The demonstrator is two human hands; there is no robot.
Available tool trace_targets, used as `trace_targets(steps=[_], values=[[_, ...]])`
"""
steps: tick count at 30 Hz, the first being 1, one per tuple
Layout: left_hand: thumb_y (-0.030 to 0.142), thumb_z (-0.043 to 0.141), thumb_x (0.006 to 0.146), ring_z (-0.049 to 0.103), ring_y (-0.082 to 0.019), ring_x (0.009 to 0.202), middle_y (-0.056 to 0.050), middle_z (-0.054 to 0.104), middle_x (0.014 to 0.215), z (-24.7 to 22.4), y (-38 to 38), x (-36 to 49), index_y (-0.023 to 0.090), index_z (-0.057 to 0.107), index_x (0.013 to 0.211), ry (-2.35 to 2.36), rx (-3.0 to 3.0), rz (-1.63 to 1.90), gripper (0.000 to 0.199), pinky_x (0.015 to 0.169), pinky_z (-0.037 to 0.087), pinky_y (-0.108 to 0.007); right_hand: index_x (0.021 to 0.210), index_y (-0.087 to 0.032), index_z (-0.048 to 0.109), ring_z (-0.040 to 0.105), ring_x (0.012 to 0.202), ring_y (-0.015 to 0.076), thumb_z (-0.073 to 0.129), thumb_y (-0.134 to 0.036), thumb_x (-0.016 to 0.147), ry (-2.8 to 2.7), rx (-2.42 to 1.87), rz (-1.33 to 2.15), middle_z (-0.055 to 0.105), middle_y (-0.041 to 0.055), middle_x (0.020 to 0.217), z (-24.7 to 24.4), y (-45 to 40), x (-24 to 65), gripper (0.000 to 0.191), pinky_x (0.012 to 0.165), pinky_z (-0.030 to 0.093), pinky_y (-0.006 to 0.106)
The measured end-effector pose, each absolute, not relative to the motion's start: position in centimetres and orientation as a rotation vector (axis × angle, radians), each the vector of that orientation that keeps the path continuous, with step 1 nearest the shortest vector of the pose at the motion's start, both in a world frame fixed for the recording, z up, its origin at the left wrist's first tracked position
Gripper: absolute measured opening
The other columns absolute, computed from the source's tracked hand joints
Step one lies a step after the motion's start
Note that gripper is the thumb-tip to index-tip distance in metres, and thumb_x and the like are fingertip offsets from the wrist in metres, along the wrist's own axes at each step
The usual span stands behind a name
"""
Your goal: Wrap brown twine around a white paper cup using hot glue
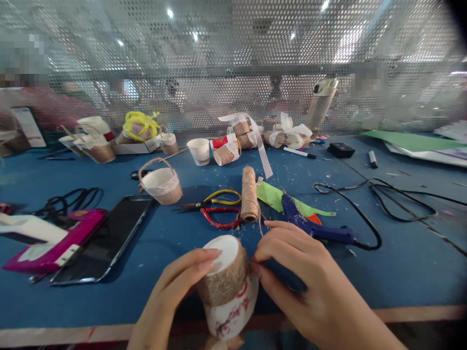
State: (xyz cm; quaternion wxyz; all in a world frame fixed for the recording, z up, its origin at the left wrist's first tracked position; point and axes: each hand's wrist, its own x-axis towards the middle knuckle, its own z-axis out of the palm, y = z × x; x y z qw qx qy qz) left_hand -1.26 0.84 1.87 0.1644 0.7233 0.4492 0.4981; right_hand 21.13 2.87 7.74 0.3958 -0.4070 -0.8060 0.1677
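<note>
A paper cup (233, 308) with a printed pattern is tilted near the table's front edge, its white base facing up and away. Brown twine wraps the half nearest the base. My left hand (182, 279) grips the cup from the left, two fingertips resting on its base. On the other side, my right hand (292, 272) pinches the twine against the cup's side. From there a strand runs up to the twine spool (249, 194), which stands just beyond. Scissors (219, 206) with yellow and red handles lie left of the spool, and a blue glue gun (314, 223) lies to its right.
A finished-looking small basket (164, 184), a phone (105, 238) and a magenta-and-white device (54, 238) are on the left. Several cups, some twine-wrapped, line the back before a perforated metal screen (204, 63). A black cable (372, 194) loops across the right. A bottle (323, 104) stands behind.
</note>
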Motion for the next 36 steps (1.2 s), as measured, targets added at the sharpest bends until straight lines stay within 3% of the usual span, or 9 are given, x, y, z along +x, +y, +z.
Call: trace_targets(steps=[6, 16, 22, 28, 36], values=[[0.031, 0.084, 0.069, 0.064, -0.034, 0.118, -0.010, 0.061, 0.131, 1.8, 1.7, -2.2, 0.032, 0.050, 0.136, 1.193, 2.222, 1.277, 0.075, 0.090, 0.063, -0.041, 0.083, -0.020, 0.061, 0.065, 0.072, 0.0151, 0.054, -0.005, 0.087, -1.984, -0.995, 0.326, 0.068, 0.0004, 0.076, 7.3, 3.0, 21.0, 0.017, 0.096, 0.054, 0.040], [0.056, 0.084, 0.065, 0.065, -0.035, 0.116, -0.013, 0.060, 0.131, 3.3, 2.2, 0.3, 0.028, 0.055, 0.133, 1.344, 2.160, 1.329, 0.079, 0.097, 0.059, -0.045, 0.085, -0.020, 0.063, 0.067, 0.073, 0.0160, 0.058, -0.010, 0.089, -2.023, -0.927, 0.239, 0.070, 0.0011, 0.077, 6.8, 3.2, 21.7, 0.012, 0.094, 0.055, 0.039], [0.057, 0.078, 0.071, 0.061, -0.035, 0.120, -0.012, 0.058, 0.134, 3.7, 2.5, 0.3, 0.026, 0.056, 0.132, 1.394, 2.248, 1.298, 0.072, 0.102, 0.055, -0.045, 0.085, -0.018, 0.064, 0.066, 0.075, 0.0173, 0.056, -0.008, 0.091, -2.040, -0.954, 0.179, 0.070, 0.0025, 0.079, 6.3, 3.2, 21.5, 0.014, 0.086, 0.056, 0.037], [0.049, 0.070, 0.080, 0.058, -0.035, 0.128, -0.013, 0.056, 0.141, 3.8, 2.4, 0.1, 0.025, 0.048, 0.140, 1.361, 2.320, 1.181, 0.067, 0.106, 0.052, -0.046, 0.114, -0.019, 0.062, 0.064, 0.103, 0.0205, 0.062, -0.016, 0.092, -2.027, -1.133, 0.020, 0.070, 0.0063, 0.108, 6.8, 2.8, 24.5, 0.022, 0.091, 0.051, 0.033], [0.042, 0.072, 0.078, 0.058, -0.037, 0.128, -0.012, 0.053, 0.145, 3.6, 2.6, -0.1, 0.026, 0.044, 0.144, 1.389, 2.235, 1.169, 0.074, 0.105, 0.054, -0.047, 0.099, -0.022, 0.056, 0.060, 0.104, 0.0224, 0.045, -0.025, 0.100, -2.083, -1.448, -0.151, 0.063, 0.0062, 0.109, 5.7, 3.3, 29.9, 0.012, 0.090, 0.047, 0.039]])
